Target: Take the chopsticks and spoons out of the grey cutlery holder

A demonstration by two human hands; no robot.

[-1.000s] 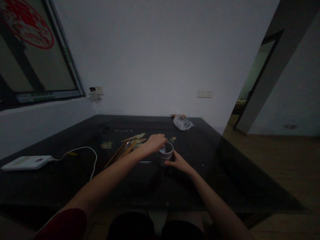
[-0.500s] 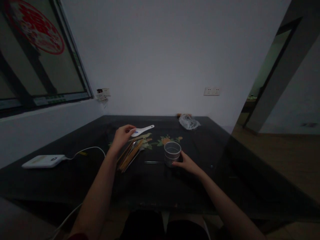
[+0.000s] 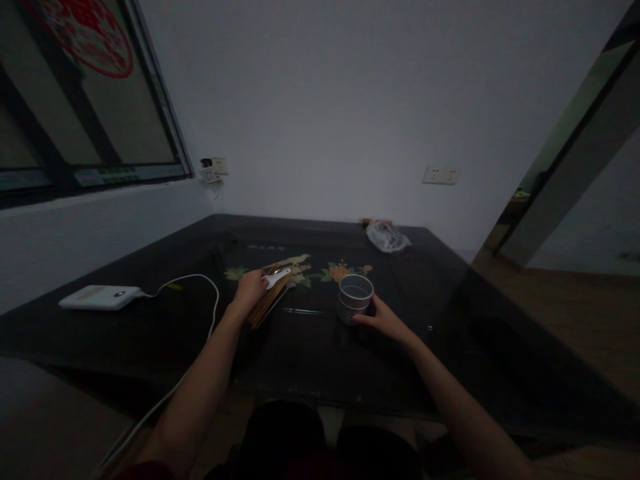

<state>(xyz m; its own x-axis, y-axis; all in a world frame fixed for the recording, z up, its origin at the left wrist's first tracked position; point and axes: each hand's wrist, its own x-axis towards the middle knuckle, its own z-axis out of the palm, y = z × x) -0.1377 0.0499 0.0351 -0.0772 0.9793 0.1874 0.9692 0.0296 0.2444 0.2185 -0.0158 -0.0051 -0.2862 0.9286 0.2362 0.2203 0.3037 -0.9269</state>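
- The person's two hands are well apart, each closed on a thing of its own.
- The left hand (image 3: pixel 250 291) grips a white spoon (image 3: pixel 277 277) near its bowl end, with the handle pointing off to the right.
- The spoon is above the chopsticks (image 3: pixel 267 308), which lie in a slanting bundle just beside the left hand; in this dim light it is hard to tell whether the spoon touches them.
- The right hand (image 3: pixel 384 320) is curled around the right side of a see-through cup (image 3: pixel 353 301), with the thumb on the near side.
- The cup stands upright, mouth up, to the right of the chopsticks and apart from them.
- Flower patterns (image 3: pixel 339 273) decorate the glossy black table (image 3: pixel 300 360) just beyond the cup.
- Well to the left lies a flat white device (image 3: pixel 100 297), and a white cable (image 3: pixel 217 303) loops from it across the tabletop and down past the near edge.
- At the far edge rests a crumpled clear plastic bag (image 3: pixel 387 238), partly in front of a brown object (image 3: pixel 367 221).
- The pale wall (image 3: pixel 325 120) behind carries a pair of sockets (image 3: pixel 440 175) on the right, with more in the left corner.
- A window (image 3: pixel 120 120) on the left bears a round red decoration (image 3: pixel 97 37).
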